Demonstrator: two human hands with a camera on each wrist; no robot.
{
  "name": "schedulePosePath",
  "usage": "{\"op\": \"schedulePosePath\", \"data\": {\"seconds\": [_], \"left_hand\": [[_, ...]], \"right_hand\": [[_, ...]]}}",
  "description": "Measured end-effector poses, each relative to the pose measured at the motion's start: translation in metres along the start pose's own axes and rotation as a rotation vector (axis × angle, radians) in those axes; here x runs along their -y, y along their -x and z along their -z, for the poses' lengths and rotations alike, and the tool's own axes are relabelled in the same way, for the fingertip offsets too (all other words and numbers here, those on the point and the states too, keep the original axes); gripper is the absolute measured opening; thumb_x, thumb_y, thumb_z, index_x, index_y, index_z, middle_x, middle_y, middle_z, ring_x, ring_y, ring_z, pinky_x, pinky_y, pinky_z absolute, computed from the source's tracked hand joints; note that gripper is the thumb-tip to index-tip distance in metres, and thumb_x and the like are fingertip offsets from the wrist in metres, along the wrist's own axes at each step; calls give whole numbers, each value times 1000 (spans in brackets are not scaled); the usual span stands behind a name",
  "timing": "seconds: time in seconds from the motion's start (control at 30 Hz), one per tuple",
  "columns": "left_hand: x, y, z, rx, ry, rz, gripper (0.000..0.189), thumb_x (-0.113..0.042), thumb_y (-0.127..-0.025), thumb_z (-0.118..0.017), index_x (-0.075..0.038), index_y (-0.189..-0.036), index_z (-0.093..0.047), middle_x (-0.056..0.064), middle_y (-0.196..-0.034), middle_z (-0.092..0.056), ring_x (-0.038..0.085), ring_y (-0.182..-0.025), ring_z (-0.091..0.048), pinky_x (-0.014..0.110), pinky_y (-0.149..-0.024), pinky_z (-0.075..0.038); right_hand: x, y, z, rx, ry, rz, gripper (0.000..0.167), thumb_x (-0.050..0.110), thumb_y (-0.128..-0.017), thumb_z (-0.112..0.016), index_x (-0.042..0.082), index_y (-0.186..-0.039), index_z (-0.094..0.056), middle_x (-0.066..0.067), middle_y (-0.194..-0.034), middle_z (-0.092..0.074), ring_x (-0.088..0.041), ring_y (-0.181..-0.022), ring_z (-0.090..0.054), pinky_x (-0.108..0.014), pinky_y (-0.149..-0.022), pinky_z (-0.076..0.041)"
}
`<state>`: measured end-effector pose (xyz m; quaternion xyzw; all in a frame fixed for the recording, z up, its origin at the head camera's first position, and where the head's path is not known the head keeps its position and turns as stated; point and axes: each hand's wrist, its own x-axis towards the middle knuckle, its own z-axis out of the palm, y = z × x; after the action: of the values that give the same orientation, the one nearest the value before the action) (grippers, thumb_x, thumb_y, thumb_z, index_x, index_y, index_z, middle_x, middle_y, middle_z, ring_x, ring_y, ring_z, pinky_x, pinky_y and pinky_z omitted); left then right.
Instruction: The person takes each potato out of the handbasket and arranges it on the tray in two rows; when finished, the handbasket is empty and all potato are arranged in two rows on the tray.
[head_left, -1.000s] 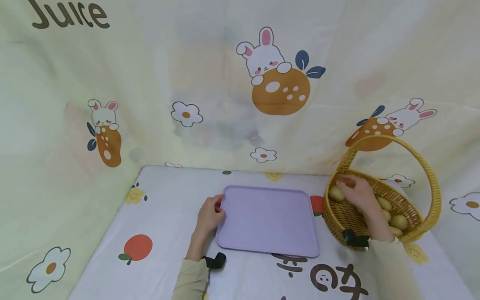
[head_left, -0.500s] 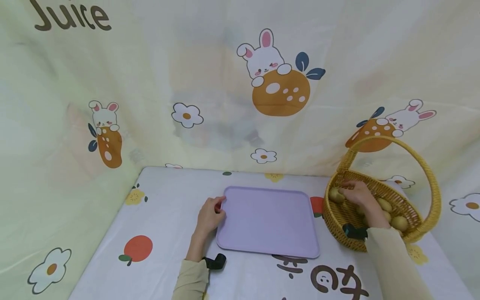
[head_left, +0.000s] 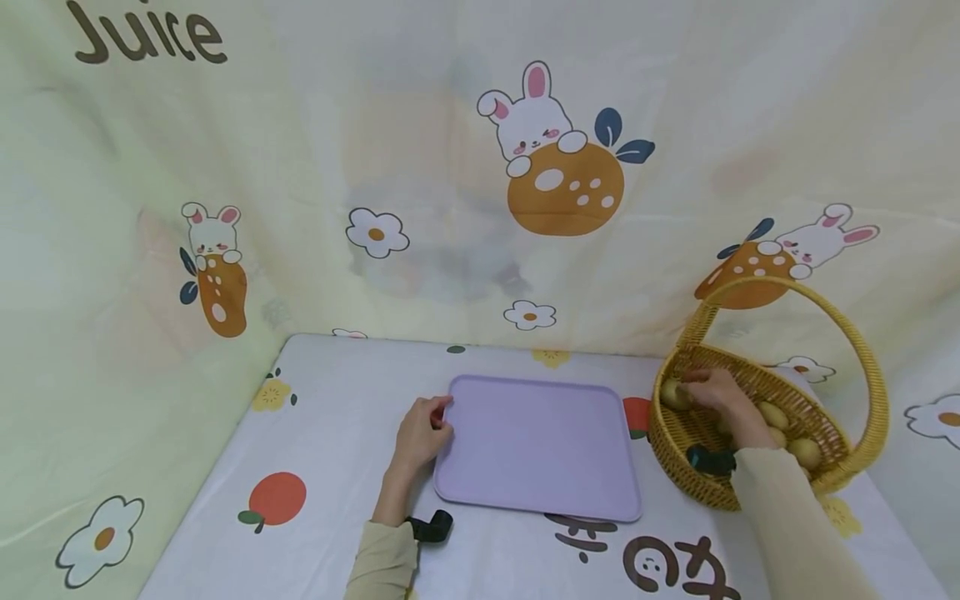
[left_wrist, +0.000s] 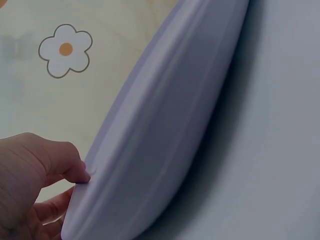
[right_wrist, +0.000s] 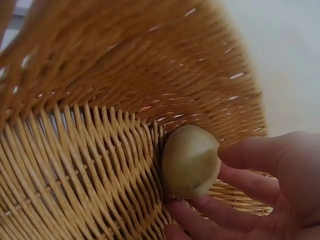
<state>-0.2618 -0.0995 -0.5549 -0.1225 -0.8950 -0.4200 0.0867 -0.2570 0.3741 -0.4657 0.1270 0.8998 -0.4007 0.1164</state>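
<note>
A flat lilac tray (head_left: 536, 442) lies on the table in the head view. My left hand (head_left: 417, 432) grips its left edge; in the left wrist view the thumb presses the tray's rim (left_wrist: 150, 125) from above, with fingers below it. My right hand (head_left: 722, 398) is inside a woven yellow basket (head_left: 671, 467) at the right. There it holds a yellow-brown potato (right_wrist: 190, 162) against the left end of the basket, thumb on one side and fingers curled under the other. The palm side is partly hidden in the head view.
Several more potatoes (head_left: 804, 453) lie at the right end of the basket, partly behind my right forearm. A tall arched handle (head_left: 873, 375) rises over the basket. Behind the table hangs a printed cloth (head_left: 435, 150) with rabbits and flowers.
My right hand has shifted slightly within the basket, its fingers closing in around the potato at the left end. My left hand keeps its grip on the tray. The head view has tilted a little.
</note>
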Motion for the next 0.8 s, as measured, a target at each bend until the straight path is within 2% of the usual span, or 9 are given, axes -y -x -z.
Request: {"op": "schedulePosePath", "data": {"seconds": [0.1, 0.23, 0.37, 0.47, 0.53, 0.6, 0.7, 0.8], "left_hand": [[0, 0, 0, 5, 1, 13, 44, -3, -74, -64, -2, -118, -70, 6, -85, -56, 16, -75, -54, 32, -69, -43], [0, 0, 0, 3, -5, 3, 44, -3, -74, -64, -1, -117, -70, 5, -85, -56, 15, -74, -54, 31, -68, -44], [0, -1, 0, 4, -8, 6, 44, -3, -74, -64, -1, -118, -69, 5, -85, -56, 15, -75, -54, 31, -69, -44], [-1, -1, 0, 7, -4, 15, 44, -4, -75, -64, -1, -119, -69, 5, -86, -56, 15, -76, -54, 31, -70, -44], [-1, -1, 0, 7, -4, 13, 44, -4, -75, -64, -1, -119, -69, 6, -86, -56, 16, -76, -54, 31, -70, -44], [0, -1, 0, 7, -8, 8, 44, -4, -75, -64, -1, -118, -69, 6, -86, -57, 16, -75, -54, 31, -70, -44], [0, -1, 0, 7, -8, 7, 44, -4, -75, -65, -1, -118, -69, 6, -86, -57, 15, -75, -54, 31, -70, -44], [1, -1, -1, 7, -7, 9, 44, -3, -75, -64, -1, -118, -69, 6, -86, -57, 15, -75, -54, 31, -69, -44]], "right_hand": [[-3, -1, 0, 14, -47, -21, 54, 15, -93, -55, -20, -132, -44, -34, -121, -47, -35, -97, -56, -41, -77, -51], [-3, 0, -1, 6, -66, -7, 52, 14, -91, -58, -20, -130, -47, -32, -118, -50, -32, -95, -57, -41, -78, -50], [-2, 0, -1, 2, -110, -9, 50, 11, -89, -60, -20, -126, -49, -19, -97, -59, -25, -84, -58, -40, -75, -51], [-3, 0, -2, -14, -159, -31, 44, 9, -87, -61, -19, -121, -54, -10, -84, -59, -20, -75, -58, -38, -71, -52], [-3, 1, -2, -14, -175, -31, 43, 8, -87, -61, -19, -120, -54, -11, -88, -58, -19, -74, -58, -38, -71, -53], [-4, 2, -2, -13, -188, -31, 45, 8, -88, -62, -19, -122, -51, -19, -98, -57, -18, -76, -59, -39, -73, -54], [-4, 4, -1, 19, -178, -29, 52, 12, -92, -60, -21, -129, -45, -29, -117, -49, -21, -86, -59, -43, -79, -54], [-4, 4, 0, 37, -165, -40, 54, 15, -94, -60, -20, -133, -44, -31, -124, -47, -24, -92, -59, -46, -81, -54]]}}
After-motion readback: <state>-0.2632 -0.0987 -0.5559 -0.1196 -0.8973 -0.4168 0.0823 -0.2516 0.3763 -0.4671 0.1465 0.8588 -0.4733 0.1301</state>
